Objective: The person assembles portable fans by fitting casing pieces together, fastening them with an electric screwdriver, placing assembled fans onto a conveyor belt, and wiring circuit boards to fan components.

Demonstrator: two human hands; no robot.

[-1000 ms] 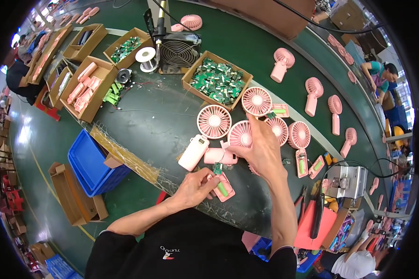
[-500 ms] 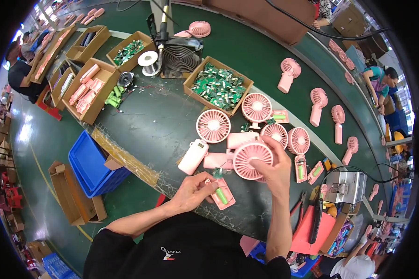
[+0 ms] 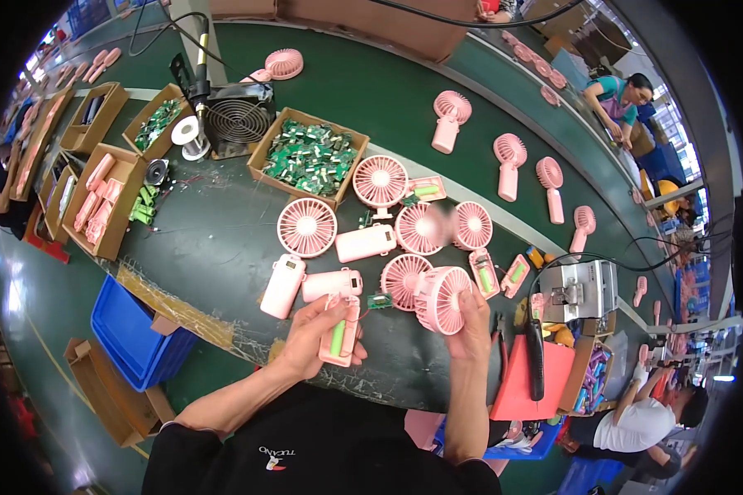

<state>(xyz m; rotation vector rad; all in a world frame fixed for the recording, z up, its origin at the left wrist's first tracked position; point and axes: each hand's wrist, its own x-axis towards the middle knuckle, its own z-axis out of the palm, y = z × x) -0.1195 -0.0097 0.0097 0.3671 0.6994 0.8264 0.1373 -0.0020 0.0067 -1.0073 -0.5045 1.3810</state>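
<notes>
R hand (image 3: 471,332) w/ fan head (image 3: 444,301), some fingertips hidden.

The widest free lane lies left of the fan parts: bare surface (image 3: 215,223) from the wire spool (image 3: 190,138) to the taped front edge (image 3: 173,305). Between the left hand (image 3: 309,334), with its open case (image 3: 349,328), and the right hand (image 3: 473,326), with its fan head (image 3: 446,304), a small circuit board (image 3: 379,301) juts into the gap — under it the surface is open toward the person. Ahead, 5 pink fan heads (image 3: 307,227) and 3 pink handles (image 3: 366,243) crowd the way, the carton (image 3: 291,188) behind them. Rightward, 2 case halves (image 3: 515,276) and the metal fixture (image 3: 582,289) obstruct low passage.
</notes>
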